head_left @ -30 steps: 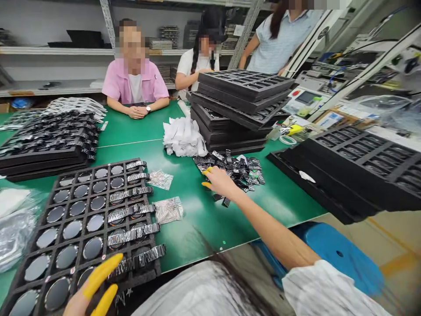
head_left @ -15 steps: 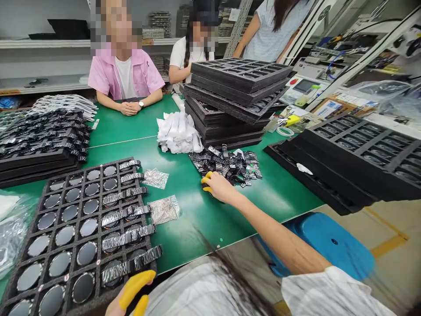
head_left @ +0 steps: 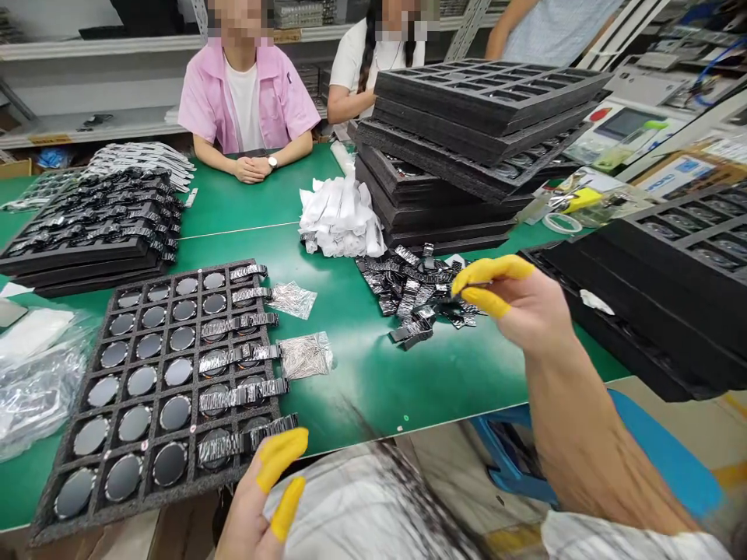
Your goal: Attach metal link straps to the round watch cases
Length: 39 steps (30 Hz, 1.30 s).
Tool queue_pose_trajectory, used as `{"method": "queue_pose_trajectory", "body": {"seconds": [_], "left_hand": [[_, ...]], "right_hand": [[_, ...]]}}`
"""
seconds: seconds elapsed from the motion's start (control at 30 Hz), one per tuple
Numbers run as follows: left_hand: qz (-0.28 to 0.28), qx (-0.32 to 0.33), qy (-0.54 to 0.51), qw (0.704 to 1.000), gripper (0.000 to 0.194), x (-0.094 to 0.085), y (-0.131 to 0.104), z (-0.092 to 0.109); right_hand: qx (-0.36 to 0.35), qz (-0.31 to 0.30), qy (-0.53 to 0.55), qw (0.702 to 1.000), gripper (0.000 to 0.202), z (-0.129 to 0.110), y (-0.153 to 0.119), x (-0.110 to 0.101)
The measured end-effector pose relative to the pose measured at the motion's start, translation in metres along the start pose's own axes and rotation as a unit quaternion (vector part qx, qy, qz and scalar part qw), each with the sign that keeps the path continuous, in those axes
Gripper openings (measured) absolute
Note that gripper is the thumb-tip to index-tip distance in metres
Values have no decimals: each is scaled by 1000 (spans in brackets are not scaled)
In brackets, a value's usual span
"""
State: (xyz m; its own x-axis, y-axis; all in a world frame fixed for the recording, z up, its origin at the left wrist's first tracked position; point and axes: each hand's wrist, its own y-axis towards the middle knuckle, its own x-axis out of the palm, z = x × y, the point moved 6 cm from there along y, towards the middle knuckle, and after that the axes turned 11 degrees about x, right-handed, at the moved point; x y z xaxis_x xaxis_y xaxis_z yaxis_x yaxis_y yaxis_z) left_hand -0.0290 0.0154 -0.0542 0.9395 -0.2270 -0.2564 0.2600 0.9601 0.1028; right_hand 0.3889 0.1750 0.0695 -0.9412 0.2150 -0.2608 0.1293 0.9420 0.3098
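Note:
My right hand point(head_left: 519, 303), with yellow finger covers, pinches at the right edge of a pile of black metal watch straps point(head_left: 408, 284); a dark strap end shows at its fingertips. At the bottom, my left hand point(head_left: 262, 498) has its yellow-covered thumb and finger apart, with nothing between them. It is just below the near right corner of a black foam tray point(head_left: 195, 428). That tray holds rows of round watch faces point(head_left: 176, 412), and dark straps point(head_left: 242, 395) lie over its right-hand columns. Two small bags of metal pins point(head_left: 306, 354) lie beside it.
Tall stacked black foam trays point(head_left: 443, 117) stand behind the strap pile, next to white wrapped pieces point(head_left: 338, 214). More trays with straps point(head_left: 99, 225) are at the left, dark trays point(head_left: 659, 288) at the right. A person in pink point(head_left: 248, 101) sits opposite. A blue stool point(head_left: 665, 451) is below.
My right hand has risen and moved right, from the pile's front edge to its right side. My left hand shows more, its fingers still apart. The view has shifted.

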Motion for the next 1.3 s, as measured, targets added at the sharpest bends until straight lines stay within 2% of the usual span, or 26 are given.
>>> {"method": "queue_pose_trajectory", "body": {"seconds": [0.07, 0.13, 0.2, 0.23, 0.3, 0.37, 0.43, 0.53, 0.63, 0.77, 0.83, 0.93, 1.03, 1.17, 1.3], "left_hand": [[8, 71, 42, 997, 45, 17, 19, 31], [-8, 118, 45, 992, 60, 37, 37, 53], [-16, 105, 10, 994, 70, 55, 47, 57], [-9, 74, -20, 997, 65, 61, 49, 52], [16, -17, -108, 994, 46, 69, 44, 32], [22, -107, -223, 969, 46, 76, 30, 10], [29, -165, -315, 934, 53, 77, 13, -9], [81, -194, -364, 907, 59, 65, -9, -27], [115, -195, -376, 899, 62, 52, -23, -31], [91, -200, -390, 894, 60, 50, -25, -24], [108, -196, -387, 894, 62, 49, -23, -22], [143, -193, -380, 893, 60, 47, -20, -21], [148, -195, -404, 881, 56, 47, -15, -17], [138, -172, -458, 861, 44, 53, -3, -14], [139, -130, -488, 852, 37, 63, 12, -18]], "right_hand": [[-16, -101, 17, 995, 21, -37, -25, 31], [-33, -215, 41, 975, 7, -67, -53, 70], [-44, -309, 74, 947, 10, -81, -75, 108], [-45, -348, 78, 933, 14, -79, -83, 126], [-33, -392, 56, 918, 19, -58, -86, 154], [7, -406, -5, 914, 18, -17, -78, 175], [49, -347, -103, 931, 12, 32, -60, 183], [50, -326, -225, 917, 11, 83, -45, 196], [20, -343, -306, 888, 12, 101, -44, 210], [-16, -344, -361, 867, 13, 101, -44, 219], [-14, -345, -352, 870, 16, 104, -41, 216], [37, -333, -275, 901, 15, 117, -36, 203], [85, -273, -158, 945, 15, 123, -37, 182], [72, -172, -84, 979, 25, 106, -51, 161], [77, -108, -80, 988, 24, 88, -65, 160]]}}
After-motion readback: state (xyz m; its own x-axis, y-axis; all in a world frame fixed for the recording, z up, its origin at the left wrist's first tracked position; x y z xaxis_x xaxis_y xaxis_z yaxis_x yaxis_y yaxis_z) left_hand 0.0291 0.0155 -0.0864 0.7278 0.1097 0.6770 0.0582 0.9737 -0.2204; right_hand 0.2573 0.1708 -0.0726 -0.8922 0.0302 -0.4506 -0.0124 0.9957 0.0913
